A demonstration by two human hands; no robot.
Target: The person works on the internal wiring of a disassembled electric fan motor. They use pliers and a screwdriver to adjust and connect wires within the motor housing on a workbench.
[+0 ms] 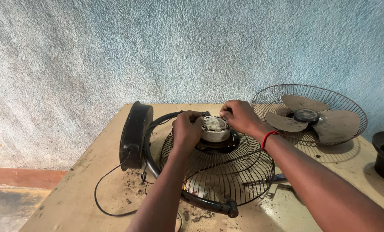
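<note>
Silvery fan motor sits atop a domed black wire guard mid-surface. Left hand and right hand both grip its sides. A second guard with blades rests near the far right corner.

One head-worn view looks forward and down from above the person's forearms, close over the near edge of the table. It faces a rough pale blue wall rising just behind the table's far edge.
</note>
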